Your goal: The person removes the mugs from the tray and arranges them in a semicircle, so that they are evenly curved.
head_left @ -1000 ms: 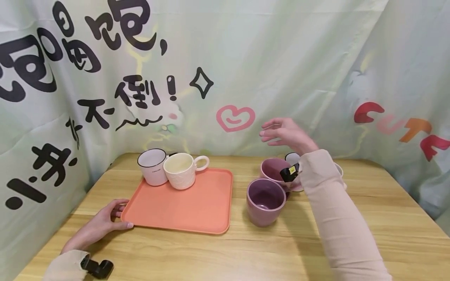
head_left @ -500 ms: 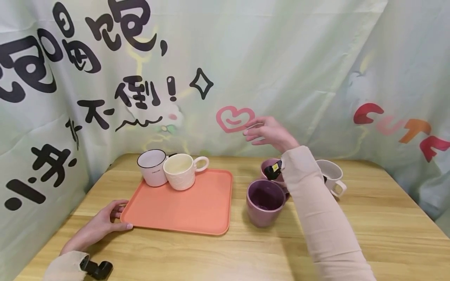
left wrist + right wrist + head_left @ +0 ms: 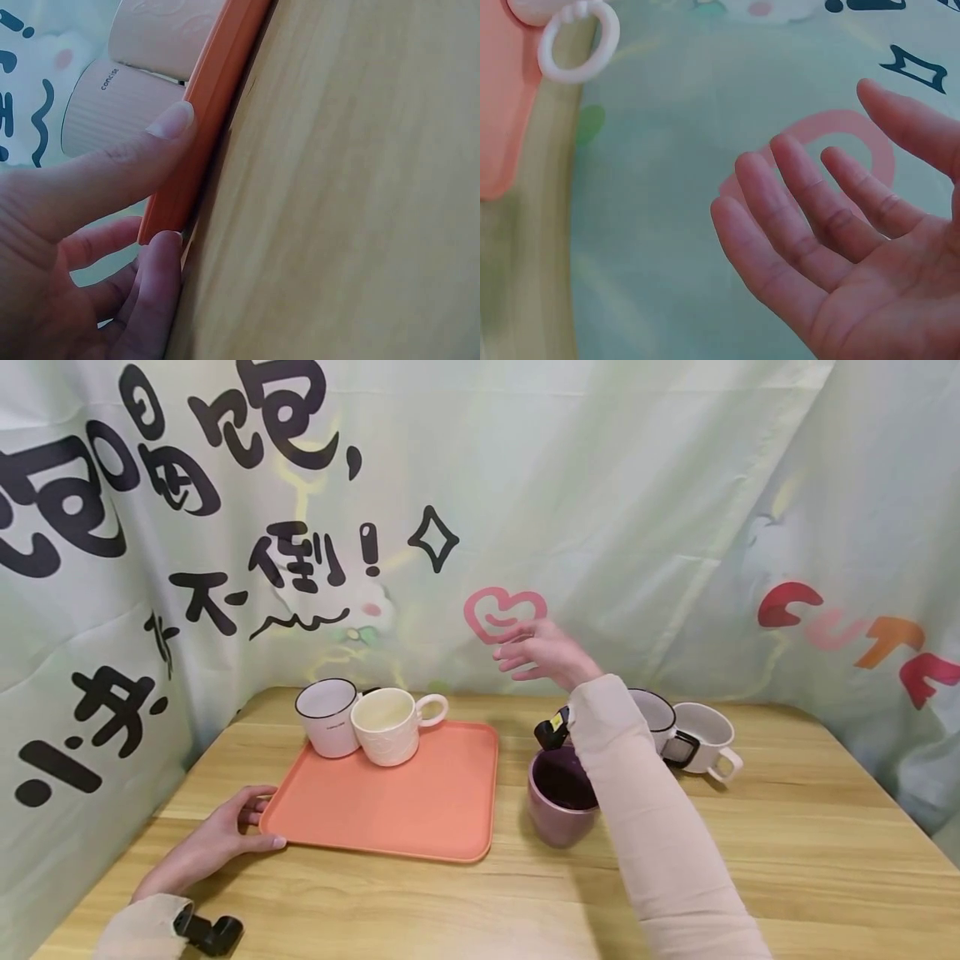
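At its near left corner, an orange tray [image 3: 390, 810] is held by my left hand [image 3: 225, 835]. In the left wrist view the thumb [image 3: 169, 124] lies along the tray's side, with the fingers curled about the corner. Two mugs stand at the tray's back left: a white one with a dark rim [image 3: 328, 727] and a cream embossed one [image 3: 386, 727]. Raised above the right-hand mugs, my right hand [image 3: 547, 652] has loosely spread fingers and holds nothing. Below its forearm a purple mug [image 3: 558, 818] sits on the table, partly covered by the sleeve.
Farther right on the table are a dark-rimmed white mug [image 3: 654, 710], half hidden by the arm, and an off-white mug [image 3: 705, 735]. A printed curtain [image 3: 622, 527] hangs behind the wooden table [image 3: 450, 910].
My empty right hand has moved left through the air, uncovering the white mugs on the right and hiding the rear purple mug. The left hand stays at the tray corner.
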A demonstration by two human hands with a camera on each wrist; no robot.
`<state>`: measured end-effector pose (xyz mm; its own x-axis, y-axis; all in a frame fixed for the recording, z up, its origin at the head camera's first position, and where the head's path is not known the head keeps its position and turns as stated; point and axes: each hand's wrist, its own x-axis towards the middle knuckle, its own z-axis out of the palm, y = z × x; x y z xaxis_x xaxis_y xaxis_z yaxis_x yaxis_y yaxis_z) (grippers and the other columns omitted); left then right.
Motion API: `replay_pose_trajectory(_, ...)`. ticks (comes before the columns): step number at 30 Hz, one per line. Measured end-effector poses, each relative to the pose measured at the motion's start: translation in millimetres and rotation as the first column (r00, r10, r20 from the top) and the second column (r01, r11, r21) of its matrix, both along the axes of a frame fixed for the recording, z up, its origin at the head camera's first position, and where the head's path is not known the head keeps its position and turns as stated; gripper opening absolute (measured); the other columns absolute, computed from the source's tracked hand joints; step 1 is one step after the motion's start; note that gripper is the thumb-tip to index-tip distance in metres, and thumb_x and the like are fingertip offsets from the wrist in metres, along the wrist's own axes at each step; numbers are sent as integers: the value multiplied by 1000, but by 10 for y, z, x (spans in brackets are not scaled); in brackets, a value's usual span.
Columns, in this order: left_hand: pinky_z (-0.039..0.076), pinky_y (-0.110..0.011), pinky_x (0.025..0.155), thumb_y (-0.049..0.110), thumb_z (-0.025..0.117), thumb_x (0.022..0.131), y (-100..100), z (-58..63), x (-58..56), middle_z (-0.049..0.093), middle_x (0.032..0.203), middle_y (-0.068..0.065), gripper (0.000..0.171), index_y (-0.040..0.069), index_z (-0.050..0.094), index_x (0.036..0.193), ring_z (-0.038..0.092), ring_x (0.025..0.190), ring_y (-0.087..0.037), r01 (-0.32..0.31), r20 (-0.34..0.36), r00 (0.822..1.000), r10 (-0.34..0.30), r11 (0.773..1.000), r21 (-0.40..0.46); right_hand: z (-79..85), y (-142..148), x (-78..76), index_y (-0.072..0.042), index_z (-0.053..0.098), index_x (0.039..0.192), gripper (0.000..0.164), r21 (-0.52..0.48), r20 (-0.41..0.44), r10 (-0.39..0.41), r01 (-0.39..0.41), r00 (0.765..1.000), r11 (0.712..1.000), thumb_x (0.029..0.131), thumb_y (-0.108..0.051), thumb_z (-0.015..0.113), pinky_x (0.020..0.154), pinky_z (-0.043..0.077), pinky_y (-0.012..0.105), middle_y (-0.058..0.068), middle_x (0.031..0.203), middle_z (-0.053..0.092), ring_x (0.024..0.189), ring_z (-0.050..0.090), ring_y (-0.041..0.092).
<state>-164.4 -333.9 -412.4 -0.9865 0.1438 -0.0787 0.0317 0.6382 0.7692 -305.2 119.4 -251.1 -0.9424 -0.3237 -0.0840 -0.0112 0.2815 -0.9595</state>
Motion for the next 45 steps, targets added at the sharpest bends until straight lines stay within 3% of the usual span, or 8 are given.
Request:
replay_pose_trajectory(13, 48, -27, 80, 12, 84, 84, 20, -33, -1, 58, 121, -22, 79, -14, 37, 143, 57, 101, -24, 12, -31, 999, -11, 1000, 6, -130, -299, -1, 9, 48, 141, 50, -45, 57, 17, -14, 998, 999, 98, -9, 66, 101, 47, 48, 22, 128, 61, 110, 62, 33)
replay_pose_trajectory(23, 47, -26, 79, 13, 85, 84, 7, -12, 5, 58, 120, -20, 80, -14, 38, 143, 57, 100, -23, 10, -17, 1000, -9, 1000, 15, -200, -482, 10, 6, 48, 141, 49, -115, 103, -2, 14, 995, 993, 99, -10, 65, 102, 46, 50, 24, 139, 56, 118, 59, 34)
replay_pose_trajectory(32, 47, -26, 79, 14, 85, 83, 3, -14, 7, 58, 120, -20, 80, -13, 38, 143, 57, 101, -25, 12, -25, 1000, -12, 1000, 16, -288, -684, 13, 3, 55, 134, 42, -144, 139, -46, 66, 989, 987, 97, -13, 67, 103, 44, 54, 23, 135, 58, 121, 58, 36)
replay_pose_trajectory(36, 47, -26, 79, 14, 85, 83, 0, -17, 3, 59, 119, -20, 80, -13, 38, 142, 57, 101, -25, 15, -37, 999, -15, 1000, 7, -319, -765, 17, 3, 55, 133, 40, -161, 141, -58, 80, 988, 984, 99, -14, 65, 105, 42, 53, 24, 135, 58, 122, 57, 37)
replay_pose_trajectory(45, 47, -27, 80, 15, 85, 84, -5, -18, 5, 59, 119, -18, 79, -12, 39, 143, 57, 101, -25, 13, -38, 999, -13, 1000, -7, -397, -923, 17, 4, 44, 148, 49, -225, 165, -103, 139, 981, 964, 108, -26, 49, 110, 36, 53, 26, 141, 53, 129, 51, 37)
